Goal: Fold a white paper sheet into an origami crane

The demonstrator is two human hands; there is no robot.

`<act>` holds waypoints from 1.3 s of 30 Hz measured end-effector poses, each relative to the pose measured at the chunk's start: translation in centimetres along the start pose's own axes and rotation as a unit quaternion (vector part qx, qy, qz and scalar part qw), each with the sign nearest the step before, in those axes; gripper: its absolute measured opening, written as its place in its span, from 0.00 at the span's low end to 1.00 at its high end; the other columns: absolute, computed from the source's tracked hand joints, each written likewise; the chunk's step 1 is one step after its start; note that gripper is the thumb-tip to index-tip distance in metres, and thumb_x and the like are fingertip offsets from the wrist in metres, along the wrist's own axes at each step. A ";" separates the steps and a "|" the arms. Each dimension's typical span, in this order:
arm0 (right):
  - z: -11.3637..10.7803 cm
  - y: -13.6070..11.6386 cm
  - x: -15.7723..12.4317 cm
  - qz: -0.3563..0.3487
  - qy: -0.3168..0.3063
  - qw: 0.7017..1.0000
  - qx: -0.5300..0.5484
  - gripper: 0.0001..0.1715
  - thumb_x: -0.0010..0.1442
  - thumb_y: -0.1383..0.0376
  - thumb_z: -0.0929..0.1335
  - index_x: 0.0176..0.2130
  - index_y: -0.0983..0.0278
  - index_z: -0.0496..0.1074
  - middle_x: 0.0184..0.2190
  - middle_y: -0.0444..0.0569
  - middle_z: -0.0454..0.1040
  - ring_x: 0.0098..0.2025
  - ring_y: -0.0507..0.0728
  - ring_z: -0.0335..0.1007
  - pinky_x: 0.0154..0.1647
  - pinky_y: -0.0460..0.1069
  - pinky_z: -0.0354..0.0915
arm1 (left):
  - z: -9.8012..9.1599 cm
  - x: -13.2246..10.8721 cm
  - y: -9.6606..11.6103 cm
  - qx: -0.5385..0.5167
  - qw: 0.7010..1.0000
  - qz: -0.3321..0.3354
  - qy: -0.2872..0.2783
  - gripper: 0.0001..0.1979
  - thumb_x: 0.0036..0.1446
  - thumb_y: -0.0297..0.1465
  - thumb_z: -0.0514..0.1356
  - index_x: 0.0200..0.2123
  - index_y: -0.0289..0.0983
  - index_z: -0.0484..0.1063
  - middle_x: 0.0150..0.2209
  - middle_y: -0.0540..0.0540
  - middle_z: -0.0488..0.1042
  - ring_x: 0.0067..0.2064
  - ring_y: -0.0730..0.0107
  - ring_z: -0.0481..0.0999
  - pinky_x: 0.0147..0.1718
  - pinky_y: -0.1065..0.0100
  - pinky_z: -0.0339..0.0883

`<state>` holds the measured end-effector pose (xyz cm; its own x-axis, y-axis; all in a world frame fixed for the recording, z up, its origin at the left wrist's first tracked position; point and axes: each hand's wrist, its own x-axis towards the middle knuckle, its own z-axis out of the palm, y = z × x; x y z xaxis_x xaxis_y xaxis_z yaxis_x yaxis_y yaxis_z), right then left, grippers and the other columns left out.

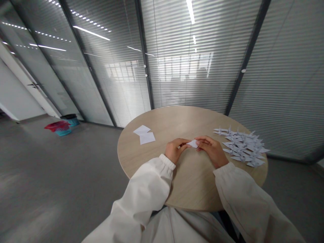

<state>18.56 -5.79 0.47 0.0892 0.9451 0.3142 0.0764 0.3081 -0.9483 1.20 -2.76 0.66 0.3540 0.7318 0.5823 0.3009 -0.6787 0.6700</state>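
White sleeves (144,192) are reaching over a round wooden table (182,125), left hand (176,151) and right hand (212,151) coming together, pinching a small folded paper (192,144) at twelve o'clock, while loose paper squares (144,134) are lying at eleven and paper cranes (241,146) are piling at two.

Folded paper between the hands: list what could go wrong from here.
The small white paper pinched between the left hand and right hand could tear or crease wrongly. The right sleeve might snag the nearby pile of paper cranes. The loose square sheets could slide on the round table.
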 end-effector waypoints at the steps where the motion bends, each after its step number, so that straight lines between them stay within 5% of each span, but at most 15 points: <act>1: 0.0 -0.1 0.0 0.008 -0.012 1.000 0.014 0.18 0.47 0.56 0.70 0.37 0.64 0.72 0.26 0.46 0.75 0.26 0.53 0.70 0.30 0.48 0.66 | -0.1 0.0 0.0 0.006 1.000 0.008 0.001 0.11 0.52 0.36 0.59 0.36 0.38 0.76 0.35 0.46 0.78 0.35 0.69 0.75 0.37 0.69 0.67; 6: 0.2 0.1 -0.2 0.028 -0.071 0.996 0.047 0.22 0.45 0.56 0.72 0.39 0.64 0.70 0.29 0.47 0.75 0.28 0.53 0.69 0.29 0.48 0.66 | -0.3 -0.3 0.0 0.013 0.998 0.053 -0.018 0.11 0.54 0.37 0.58 0.36 0.39 0.76 0.35 0.45 0.78 0.37 0.69 0.75 0.39 0.68 0.67; 20: 0.2 -0.2 -0.5 0.070 -0.105 0.988 0.085 0.20 0.44 0.56 0.72 0.37 0.62 0.69 0.27 0.46 0.74 0.27 0.51 0.68 0.24 0.44 0.61 | -0.7 -0.4 0.2 -0.015 0.994 0.105 -0.034 0.13 0.56 0.37 0.55 0.36 0.37 0.76 0.34 0.43 0.77 0.36 0.69 0.75 0.38 0.69 0.67; 28: 0.1 -0.2 -0.5 0.070 -0.107 0.989 0.068 0.21 0.45 0.57 0.72 0.38 0.62 0.68 0.28 0.44 0.72 0.28 0.51 0.67 0.25 0.44 0.60 | -0.3 -0.5 0.5 -0.053 0.995 0.043 -0.067 0.16 0.58 0.39 0.52 0.38 0.35 0.75 0.34 0.42 0.75 0.29 0.74 0.71 0.24 0.75 0.66; 36: 0.0 0.1 -0.4 0.057 -0.077 0.993 0.067 0.22 0.43 0.56 0.73 0.37 0.61 0.68 0.28 0.43 0.73 0.28 0.51 0.67 0.27 0.45 0.60 | 0.0 -0.4 0.5 -0.082 0.997 -0.014 -0.004 0.19 0.60 0.41 0.47 0.36 0.33 0.70 0.29 0.46 0.72 0.26 0.77 0.70 0.22 0.76 0.65; 39: 0.0 0.2 -0.3 0.053 -0.082 0.993 0.070 0.21 0.44 0.57 0.73 0.37 0.62 0.69 0.27 0.43 0.72 0.27 0.51 0.67 0.26 0.45 0.60 | -0.1 -0.4 0.6 -0.041 0.998 -0.026 -0.034 0.19 0.61 0.41 0.44 0.36 0.34 0.68 0.28 0.48 0.70 0.24 0.78 0.67 0.22 0.76 0.63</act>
<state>18.55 -6.00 0.21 -0.0754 0.9745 0.2116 -0.0648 0.2069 -0.9762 1.20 -3.50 0.87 0.3996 0.7582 0.5151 0.2480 -0.6304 0.7356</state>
